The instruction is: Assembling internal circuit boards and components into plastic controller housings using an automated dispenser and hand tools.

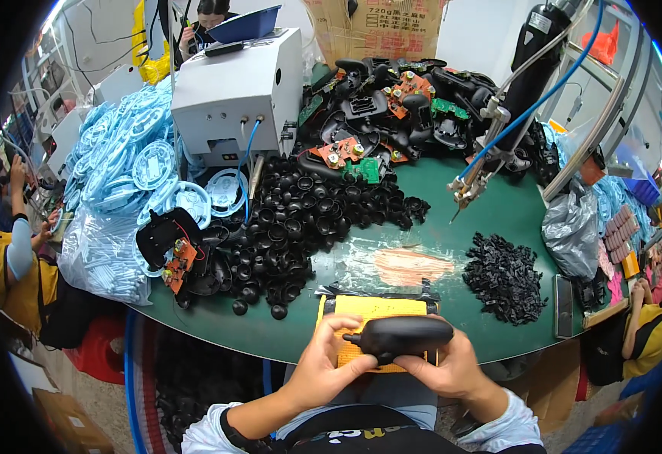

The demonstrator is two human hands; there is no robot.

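A person sits at a green tabletop (pixel 429 178) with both hands on a rounded black casing (pixel 406 336), which is raised at its near edge, in front of and partly over a yellow pad (pixel 380 306). The left hand (pixel 317 362) has its grip closed about the casing's left end, where a short dark knob sticks out, thumb below and fingers above. The right hand (pixel 450 368) holds the other end, its grip likewise closed, thumb along the lower side and the fingers largely hidden behind the casing. Beyond the pad, a bare, scraped patch (pixel 412 266) shows in the green surface. To its left spreads a pile of black caps (pixel 293 219), small and cup-shaped; to its right lies a heap of tiny black parts (pixel 505 280). Farther back, black shells (pixel 365 106) are stacked with orange and green circuit boards among them, and an open shell (pixel 166 234) with an orange circuit board (pixel 182 263) rests near the left edge. Light blue plastic parts (pixel 115 163) are piled beside a pale machine box (pixel 232 98). A black tool (pixel 531 68) hangs at the right, its thin tip above the tabletop, with a blue hose (pixel 554 87) running past it. Co-workers sit at both sides, in yellow and black clothing.
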